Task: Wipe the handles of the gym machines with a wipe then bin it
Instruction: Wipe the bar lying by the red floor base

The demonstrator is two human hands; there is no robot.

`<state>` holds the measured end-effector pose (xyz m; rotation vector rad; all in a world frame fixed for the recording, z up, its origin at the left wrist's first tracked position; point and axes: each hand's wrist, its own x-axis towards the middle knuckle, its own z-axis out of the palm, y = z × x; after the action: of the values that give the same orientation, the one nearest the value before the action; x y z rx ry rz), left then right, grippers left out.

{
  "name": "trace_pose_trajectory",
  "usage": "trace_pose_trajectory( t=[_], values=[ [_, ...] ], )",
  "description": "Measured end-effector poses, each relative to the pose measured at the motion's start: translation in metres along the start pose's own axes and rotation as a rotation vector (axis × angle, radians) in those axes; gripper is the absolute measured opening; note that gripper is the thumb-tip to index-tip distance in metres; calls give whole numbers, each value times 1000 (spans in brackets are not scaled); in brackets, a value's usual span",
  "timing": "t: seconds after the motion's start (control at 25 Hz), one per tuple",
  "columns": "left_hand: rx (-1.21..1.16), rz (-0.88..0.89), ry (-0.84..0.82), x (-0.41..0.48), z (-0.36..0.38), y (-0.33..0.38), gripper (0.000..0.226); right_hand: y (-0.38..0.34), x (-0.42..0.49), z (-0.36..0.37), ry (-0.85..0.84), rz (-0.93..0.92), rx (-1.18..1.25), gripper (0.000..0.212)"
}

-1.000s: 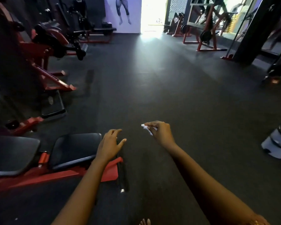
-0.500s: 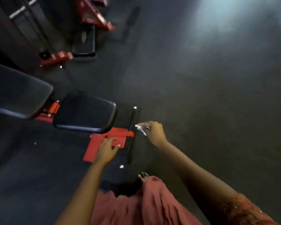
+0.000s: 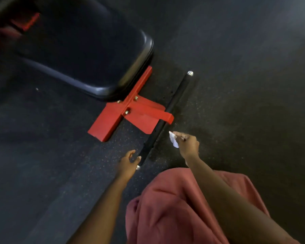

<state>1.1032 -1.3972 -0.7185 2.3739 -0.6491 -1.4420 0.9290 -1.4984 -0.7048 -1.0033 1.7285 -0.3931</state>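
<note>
Head view: two hands reach down toward the black bar (image 3: 167, 113) at the foot of a gym bench.
The right hand (image 3: 187, 144) pinches a small crumpled white wipe (image 3: 173, 140) between curled fingers and thumb. The wipe sits just beside the bar's right side, below the red bracket (image 3: 136, 113), and it is unclear whether it touches the bar. The left hand (image 3: 128, 163) is at the bar's near end with loose, spread fingers that hold nothing; its fingertips are right against the bar, though I cannot tell if they make contact. The bar lies across the dark rubber floor (image 3: 245, 94), a metal cap at each end. The black seat pad (image 3: 88, 55) overhangs the bracket's far end. Reddish cloth (image 3: 174, 208) fills the bottom edge.
</note>
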Motion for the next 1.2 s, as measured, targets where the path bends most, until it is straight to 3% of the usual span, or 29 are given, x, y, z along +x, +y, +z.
trace_pose_trajectory(
  t=[0.08,0.24,0.36,0.56,0.72,0.92,1.08,1.2],
  values=[
    [-23,19,30,31,23,-30,48,29,30,25,3,6,40,20],
    [-50,25,66,75,49,-68,54,48,82,64,103,-252,-10,21],
    [-103,83,113,83,57,-87,45,56,102,87,152,-389,5,20],
    [-169,110,104,82,56,-93,43,74,95,106,209,-438,-118,24],
    [-216,111,115,77,58,-90,44,99,57,115,10,-416,-105,25],
    [-210,165,114,70,60,-95,46,126,22,113,-213,-702,-239,28],
    [-156,228,184,74,64,-108,45,85,82,91,-23,-716,-348,23],
    [-158,265,231,75,70,-113,46,69,99,97,90,-775,-652,32]
  ],
)
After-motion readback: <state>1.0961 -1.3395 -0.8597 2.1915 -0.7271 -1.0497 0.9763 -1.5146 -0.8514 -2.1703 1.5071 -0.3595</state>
